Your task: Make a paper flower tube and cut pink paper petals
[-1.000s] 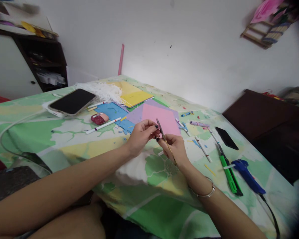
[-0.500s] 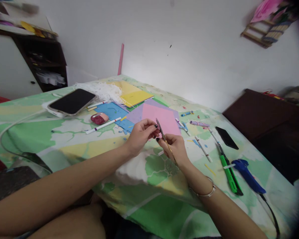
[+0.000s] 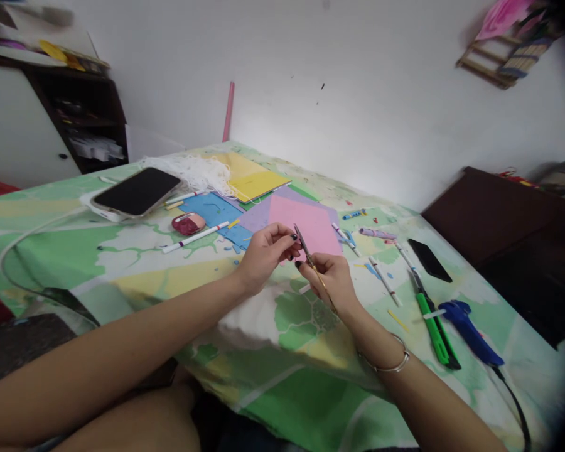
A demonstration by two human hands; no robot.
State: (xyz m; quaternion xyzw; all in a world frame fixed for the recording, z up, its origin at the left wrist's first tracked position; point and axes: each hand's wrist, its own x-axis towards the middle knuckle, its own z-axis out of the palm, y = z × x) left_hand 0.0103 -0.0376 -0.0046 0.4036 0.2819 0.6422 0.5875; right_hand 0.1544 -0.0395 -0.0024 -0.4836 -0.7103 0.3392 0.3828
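My right hand grips a pair of scissors with gold-coloured handles, the dark blades pointing up and away from me. Just left of the blades, my left hand is closed in a pinch, its fingertips beside the cutting edge. Whatever sits in that pinch is too small and too hidden to make out. Behind both hands, a pink sheet lies over a lilac sheet on the table.
The patterned tablecloth carries a phone, white yarn, a yellow sheet, blue foam and a red-and-pink case. To the right lie markers, a green cutter, a blue glue gun and a black phone.
Hardly anything differs. Both hands and the scissors keep almost the same pose, and the objects on the table stay where they were.
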